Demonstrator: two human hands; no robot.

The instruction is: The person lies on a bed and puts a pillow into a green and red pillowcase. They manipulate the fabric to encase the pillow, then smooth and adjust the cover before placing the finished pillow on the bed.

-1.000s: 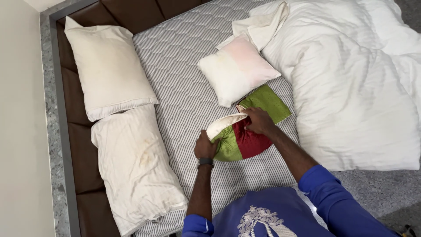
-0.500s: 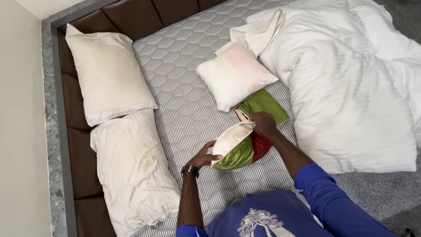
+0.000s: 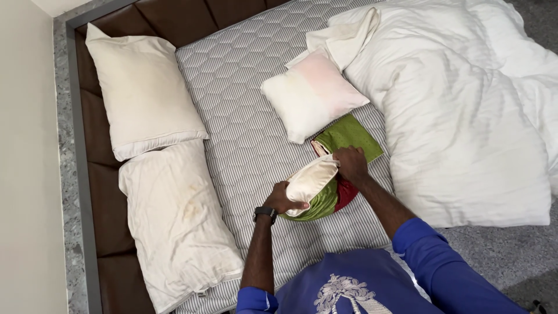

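Both hands, left hand (image 3: 286, 199) and right hand (image 3: 350, 164), grip one green-red cushion cover (image 3: 340, 168), seemingly.

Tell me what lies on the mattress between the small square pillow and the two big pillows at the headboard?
Nothing: in the head view, only bare striped mattress separates the small square pillow from the upper big pillow and the lower big pillow.

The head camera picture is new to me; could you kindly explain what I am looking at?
There is no machine here: a camera worn on a person's head looks down at their own bare hands over a bed. The left hand and the right hand both grip a green and red cushion cover with a cream cushion partly inside. On the striped mattress lie two large pillows by the headboard, a small cushion, and a white duvet on the right.
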